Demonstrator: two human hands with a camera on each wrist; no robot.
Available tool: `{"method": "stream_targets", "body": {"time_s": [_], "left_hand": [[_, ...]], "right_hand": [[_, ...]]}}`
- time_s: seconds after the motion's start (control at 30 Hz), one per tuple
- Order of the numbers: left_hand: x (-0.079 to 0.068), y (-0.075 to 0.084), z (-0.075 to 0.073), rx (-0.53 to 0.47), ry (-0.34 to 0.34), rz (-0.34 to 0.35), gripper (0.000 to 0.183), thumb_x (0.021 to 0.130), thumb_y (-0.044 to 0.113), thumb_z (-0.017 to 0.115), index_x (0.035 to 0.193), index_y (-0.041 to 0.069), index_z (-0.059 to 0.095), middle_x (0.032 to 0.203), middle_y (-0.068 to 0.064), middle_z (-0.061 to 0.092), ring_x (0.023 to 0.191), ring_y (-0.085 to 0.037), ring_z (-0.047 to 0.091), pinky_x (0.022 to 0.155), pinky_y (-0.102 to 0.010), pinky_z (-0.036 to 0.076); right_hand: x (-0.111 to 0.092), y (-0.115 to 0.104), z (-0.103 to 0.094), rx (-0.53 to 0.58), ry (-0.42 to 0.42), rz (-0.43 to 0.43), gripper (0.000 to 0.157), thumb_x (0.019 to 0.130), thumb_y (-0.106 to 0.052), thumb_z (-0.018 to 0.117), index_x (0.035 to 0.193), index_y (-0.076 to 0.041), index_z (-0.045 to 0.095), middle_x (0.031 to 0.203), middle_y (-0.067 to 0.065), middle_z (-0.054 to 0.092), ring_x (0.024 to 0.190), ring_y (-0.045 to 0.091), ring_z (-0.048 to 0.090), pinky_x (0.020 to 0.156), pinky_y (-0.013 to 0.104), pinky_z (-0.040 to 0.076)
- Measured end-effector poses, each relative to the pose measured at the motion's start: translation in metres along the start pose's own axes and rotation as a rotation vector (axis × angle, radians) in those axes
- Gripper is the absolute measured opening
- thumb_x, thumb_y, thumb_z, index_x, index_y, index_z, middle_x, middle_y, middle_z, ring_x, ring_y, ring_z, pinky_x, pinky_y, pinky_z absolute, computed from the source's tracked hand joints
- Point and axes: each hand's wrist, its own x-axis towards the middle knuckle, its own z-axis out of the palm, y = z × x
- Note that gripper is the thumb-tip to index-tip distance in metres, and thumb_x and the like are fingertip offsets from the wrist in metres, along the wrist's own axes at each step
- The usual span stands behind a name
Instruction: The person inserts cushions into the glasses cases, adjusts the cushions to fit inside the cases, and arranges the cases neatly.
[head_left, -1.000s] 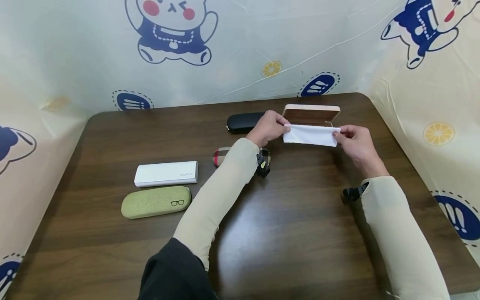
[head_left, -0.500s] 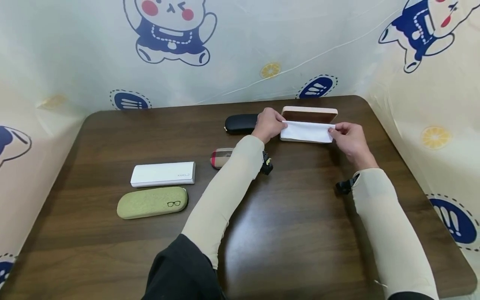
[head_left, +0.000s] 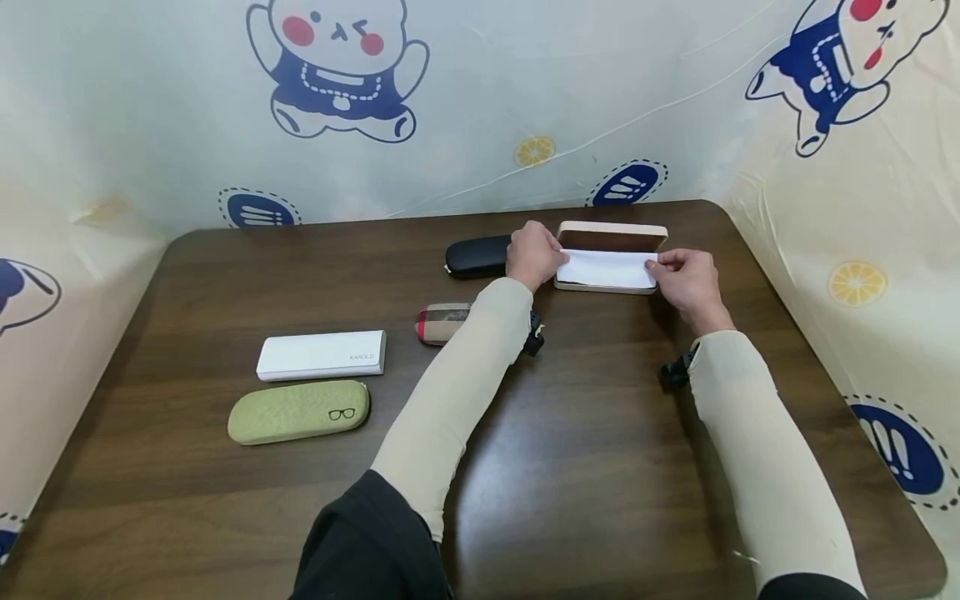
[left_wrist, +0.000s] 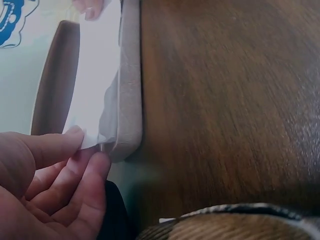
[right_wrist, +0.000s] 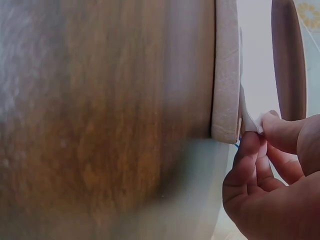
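Observation:
A folded white cloth (head_left: 607, 269) lies stretched across the opening of a pale pinkish glasses case (head_left: 613, 227) with a brown lining, its lid raised at the back. My left hand (head_left: 534, 257) pinches the cloth's left end between thumb and fingers, as the left wrist view shows at the cloth's corner (left_wrist: 90, 135). At the other end, my right hand (head_left: 686, 283) pinches the right corner; in the right wrist view, the thumb and fingertips (right_wrist: 270, 120) grip it just past the case's end wall (right_wrist: 226, 100). The case's inside is mostly hidden under the cloth.
Left of the open case is a black glasses case (head_left: 476, 257), partly behind my left hand. A plaid case (head_left: 441, 323) is half covered by my left forearm. Further left lie a white case (head_left: 322, 356) and a green case (head_left: 300, 412) on the brown table (head_left: 585, 467).
Both hands have lowered the cloth from in front of the open case into its opening, so the case's front edge now shows below it. The view has shifted slightly.

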Motion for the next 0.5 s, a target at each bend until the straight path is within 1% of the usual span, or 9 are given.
{"method": "stream_targets", "body": {"time_s": [0.13, 0.27, 0.37, 0.5], "left_hand": [[0.0, 0.003, 0.003, 0.053, 0.019, 0.01, 0.015, 0.089, 0.023, 0.079, 0.08, 0.014, 0.073, 0.086, 0.001, 0.066, 0.079, -0.016, 0.062, 0.067, -0.03, 0.053], [0.001, 0.004, 0.007, 0.096, 0.038, 0.015, 0.016, 0.09, 0.023, 0.078, 0.08, 0.014, 0.071, 0.084, 0.001, 0.065, 0.078, -0.016, 0.062, 0.068, -0.031, 0.053], [0.003, 0.004, 0.009, 0.105, 0.048, 0.022, 0.014, 0.09, 0.022, 0.078, 0.081, 0.014, 0.07, 0.084, 0.001, 0.065, 0.078, -0.017, 0.062, 0.069, -0.032, 0.054], [0.005, 0.003, 0.011, 0.095, 0.05, 0.028, 0.014, 0.088, 0.021, 0.08, 0.082, 0.014, 0.07, 0.083, 0.001, 0.065, 0.078, -0.017, 0.063, 0.069, -0.032, 0.054]], "right_hand": [[0.003, 0.002, 0.001, -0.027, 0.031, -0.01, 0.037, 0.1, -0.028, 0.064, 0.124, 0.0, 0.066, 0.115, 0.018, 0.058, 0.099, 0.028, 0.048, 0.08, 0.032, 0.048], [0.006, 0.002, 0.004, -0.03, 0.048, -0.025, 0.035, 0.098, -0.028, 0.068, 0.119, 0.0, 0.069, 0.112, 0.018, 0.062, 0.098, 0.028, 0.049, 0.079, 0.034, 0.046], [0.006, 0.001, 0.005, -0.025, 0.056, -0.011, 0.034, 0.097, -0.027, 0.07, 0.117, 0.0, 0.07, 0.111, 0.018, 0.064, 0.097, 0.027, 0.051, 0.077, 0.034, 0.046], [0.007, -0.002, 0.005, -0.036, 0.063, 0.021, 0.035, 0.095, -0.029, 0.073, 0.115, -0.001, 0.071, 0.113, 0.018, 0.064, 0.099, 0.027, 0.05, 0.078, 0.035, 0.045]]}}
